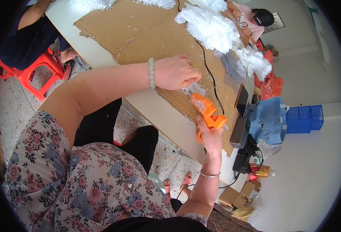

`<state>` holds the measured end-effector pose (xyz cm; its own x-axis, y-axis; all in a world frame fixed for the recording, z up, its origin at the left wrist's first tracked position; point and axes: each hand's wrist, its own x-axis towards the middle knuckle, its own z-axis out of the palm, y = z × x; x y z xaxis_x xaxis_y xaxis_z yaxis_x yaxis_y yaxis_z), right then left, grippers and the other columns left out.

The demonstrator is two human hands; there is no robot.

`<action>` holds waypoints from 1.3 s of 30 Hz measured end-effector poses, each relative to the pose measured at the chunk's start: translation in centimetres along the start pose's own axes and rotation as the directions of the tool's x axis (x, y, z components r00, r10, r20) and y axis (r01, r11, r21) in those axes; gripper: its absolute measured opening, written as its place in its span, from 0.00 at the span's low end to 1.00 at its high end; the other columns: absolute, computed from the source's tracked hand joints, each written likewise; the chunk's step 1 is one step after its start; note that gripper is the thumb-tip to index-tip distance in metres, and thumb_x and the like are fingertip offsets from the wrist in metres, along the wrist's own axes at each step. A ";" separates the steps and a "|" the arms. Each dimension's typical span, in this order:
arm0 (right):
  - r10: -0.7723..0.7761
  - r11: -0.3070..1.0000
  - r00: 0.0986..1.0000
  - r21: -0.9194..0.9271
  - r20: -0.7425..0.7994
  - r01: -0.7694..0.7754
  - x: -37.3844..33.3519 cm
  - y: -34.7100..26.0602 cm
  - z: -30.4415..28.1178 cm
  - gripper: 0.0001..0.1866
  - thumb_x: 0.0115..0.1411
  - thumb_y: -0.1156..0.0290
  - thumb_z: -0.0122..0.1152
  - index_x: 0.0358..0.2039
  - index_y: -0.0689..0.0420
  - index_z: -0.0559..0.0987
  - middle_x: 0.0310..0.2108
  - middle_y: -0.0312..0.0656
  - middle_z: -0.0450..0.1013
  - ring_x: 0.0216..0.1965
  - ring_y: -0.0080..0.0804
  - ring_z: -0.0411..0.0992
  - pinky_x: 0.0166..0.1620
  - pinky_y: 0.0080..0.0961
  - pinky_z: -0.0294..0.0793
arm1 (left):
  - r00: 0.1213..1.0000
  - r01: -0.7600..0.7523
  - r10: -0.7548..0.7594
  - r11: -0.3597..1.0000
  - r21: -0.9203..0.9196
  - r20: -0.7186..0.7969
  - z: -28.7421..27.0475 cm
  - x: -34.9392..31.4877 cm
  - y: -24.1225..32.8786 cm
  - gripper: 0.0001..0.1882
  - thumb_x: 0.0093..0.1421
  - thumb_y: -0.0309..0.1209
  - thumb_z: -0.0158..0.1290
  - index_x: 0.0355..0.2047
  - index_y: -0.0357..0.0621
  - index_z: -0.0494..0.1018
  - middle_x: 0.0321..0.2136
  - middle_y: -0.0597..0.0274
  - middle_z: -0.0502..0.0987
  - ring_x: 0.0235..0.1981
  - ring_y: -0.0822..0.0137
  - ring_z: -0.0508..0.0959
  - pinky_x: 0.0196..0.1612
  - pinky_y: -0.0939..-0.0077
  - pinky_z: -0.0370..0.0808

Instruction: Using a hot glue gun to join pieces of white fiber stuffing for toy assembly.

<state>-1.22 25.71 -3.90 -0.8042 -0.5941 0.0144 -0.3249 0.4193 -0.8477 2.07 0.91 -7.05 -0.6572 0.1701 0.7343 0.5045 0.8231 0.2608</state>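
My right hand (pixel 211 136) is wrapped round the handle of an orange hot glue gun (pixel 204 106), whose front end points at my left hand. A pale glue stick (pixel 226 127) pokes out of its back. Just beyond the nozzle, my left hand (pixel 177 72) is closed, fingers curled down and pinched. From under these fingers spreads a wispy white fringed piece (pixel 196 89), partly hidden by the hand and the gun. Both hands are over a brown cardboard sheet (pixel 147 34) on the table.
White fringed bundles (pixel 213 29) lie at the far side, with a black cable (pixel 206 58) running past them. A dark box (pixel 240 132), power adapters (pixel 240 160) and a blue bag (pixel 267 120) are at the right. Two other people sit at the table, one near a red stool (pixel 41 73).
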 end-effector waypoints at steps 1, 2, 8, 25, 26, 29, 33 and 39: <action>-0.002 1.000 1.000 0.001 0.002 0.002 -0.1 0.0 -0.2 0.08 0.54 0.69 0.62 0.29 0.59 0.73 0.19 0.30 0.67 0.17 0.16 0.63 0.20 0.15 0.62 | 1.000 0.006 -0.006 1.000 0.001 0.003 0.0 0.0 0.0 0.03 0.57 0.30 0.45 0.28 0.47 0.66 0.16 0.61 0.70 0.26 0.58 0.73 0.40 0.64 0.67; 0.042 0.999 0.999 -0.015 0.020 -0.042 -0.3 0.0 -0.5 0.09 0.54 0.69 0.62 0.31 0.60 0.73 0.20 0.29 0.67 0.20 0.15 0.62 0.22 0.15 0.62 | 1.000 0.011 -0.011 1.000 0.002 0.006 0.0 0.0 0.1 0.03 0.57 0.31 0.45 0.28 0.47 0.66 0.16 0.61 0.70 0.26 0.59 0.73 0.40 0.64 0.67; 0.092 0.996 0.995 0.024 -0.042 -0.091 -2.0 0.7 -2.8 0.10 0.53 0.68 0.63 0.32 0.59 0.73 0.20 0.30 0.67 0.20 0.14 0.62 0.22 0.13 0.60 | 0.999 0.017 -0.017 1.000 -0.005 0.031 -0.3 -0.1 0.2 0.03 0.56 0.31 0.46 0.27 0.47 0.66 0.16 0.62 0.71 0.26 0.59 0.73 0.40 0.64 0.67; 0.168 0.985 0.978 0.064 -0.124 -0.161 -0.7 1.4 -2.9 0.10 0.54 0.71 0.62 0.35 0.59 0.72 0.20 0.33 0.69 0.18 0.18 0.67 0.19 0.15 0.64 | 1.000 -0.016 0.016 1.000 -0.001 0.014 -0.3 -0.1 0.1 0.03 0.53 0.30 0.48 0.25 0.46 0.69 0.16 0.62 0.70 0.26 0.60 0.72 0.40 0.64 0.68; 0.164 0.981 0.981 0.124 -0.105 -0.151 -0.6 1.6 -2.9 0.10 0.54 0.72 0.62 0.35 0.59 0.72 0.20 0.33 0.69 0.19 0.18 0.67 0.20 0.16 0.65 | 1.000 -0.012 0.012 1.000 -0.005 0.013 -0.2 -0.1 0.1 0.03 0.53 0.30 0.48 0.25 0.46 0.69 0.16 0.62 0.70 0.26 0.60 0.72 0.41 0.64 0.68; 0.149 0.977 0.985 0.170 -0.091 -0.132 -0.7 1.1 -2.8 0.10 0.53 0.72 0.62 0.35 0.59 0.72 0.21 0.33 0.69 0.20 0.18 0.67 0.22 0.16 0.66 | 1.000 -0.030 0.030 0.999 -0.014 -0.010 0.0 0.0 0.2 0.03 0.53 0.30 0.48 0.25 0.46 0.69 0.16 0.62 0.70 0.25 0.60 0.72 0.41 0.64 0.68; 0.142 0.978 0.988 0.161 -0.067 -0.130 -0.5 0.8 -2.6 0.09 0.54 0.72 0.62 0.34 0.59 0.73 0.22 0.32 0.69 0.22 0.18 0.67 0.25 0.15 0.66 | 1.000 -0.022 0.022 1.000 -0.022 0.005 -0.1 0.0 0.2 0.03 0.54 0.30 0.48 0.25 0.46 0.69 0.16 0.62 0.70 0.26 0.60 0.72 0.41 0.64 0.68; 0.091 0.995 0.995 0.036 0.025 -0.092 -0.2 0.8 -2.2 0.11 0.53 0.71 0.63 0.35 0.59 0.74 0.23 0.32 0.70 0.23 0.16 0.67 0.25 0.14 0.65 | 1.000 -0.018 0.018 1.000 -0.020 0.002 -0.2 0.0 0.1 0.03 0.53 0.29 0.48 0.25 0.46 0.69 0.16 0.62 0.71 0.26 0.60 0.72 0.42 0.64 0.68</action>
<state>-2.44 27.65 -3.45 -0.8177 -0.5705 -0.0765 -0.2315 0.4476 -0.8638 2.25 0.92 -6.94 -0.6492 0.1861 0.7375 0.5275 0.8087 0.2604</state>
